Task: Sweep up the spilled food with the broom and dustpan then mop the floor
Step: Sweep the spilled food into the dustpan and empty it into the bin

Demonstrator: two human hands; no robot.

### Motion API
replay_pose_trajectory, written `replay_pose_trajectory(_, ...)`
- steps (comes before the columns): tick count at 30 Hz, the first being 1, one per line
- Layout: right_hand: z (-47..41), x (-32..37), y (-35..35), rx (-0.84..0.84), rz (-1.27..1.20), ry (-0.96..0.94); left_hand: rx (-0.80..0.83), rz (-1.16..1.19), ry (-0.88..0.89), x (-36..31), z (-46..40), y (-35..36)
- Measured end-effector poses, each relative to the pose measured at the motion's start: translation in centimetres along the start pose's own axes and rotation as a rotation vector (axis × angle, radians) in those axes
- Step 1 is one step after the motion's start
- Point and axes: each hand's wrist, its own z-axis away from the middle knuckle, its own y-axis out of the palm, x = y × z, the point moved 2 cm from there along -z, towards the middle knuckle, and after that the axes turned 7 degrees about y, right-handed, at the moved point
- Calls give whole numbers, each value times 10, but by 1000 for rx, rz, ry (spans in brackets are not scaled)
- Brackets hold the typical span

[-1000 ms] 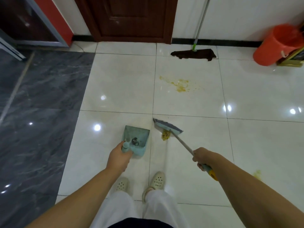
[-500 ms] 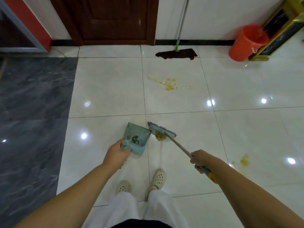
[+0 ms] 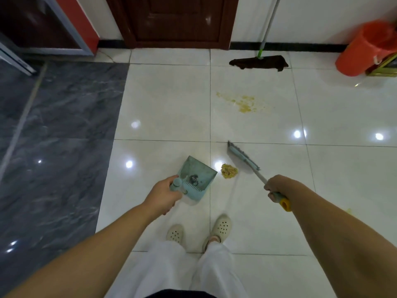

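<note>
One small food pile (image 3: 229, 171) lies between dustpan (image 3: 196, 176) mouth and broom head (image 3: 242, 157), just beside both. Your left hand (image 3: 164, 195) clamps dustpan handle; right hand (image 3: 277, 187) clamps broom handle. Broom head's long axis faces pile; sweep toward dustpan. Second smear (image 3: 245, 103) beyond pile, near mop (image 3: 258, 62).
</note>
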Motion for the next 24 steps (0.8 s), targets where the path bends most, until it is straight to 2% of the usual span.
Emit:
replay_pose_trajectory(12, 8, -86, 40, 28, 55, 53, 144, -91, 23, -2, 8, 8)
replay_pose_trajectory(16, 18, -97, 29, 50, -40, 110, 198, -149, 40, -6, 6, 16)
replay_pose_trajectory(24, 14, -90, 25, 78, -215, 102, 254, -278, 25, -13, -5, 32)
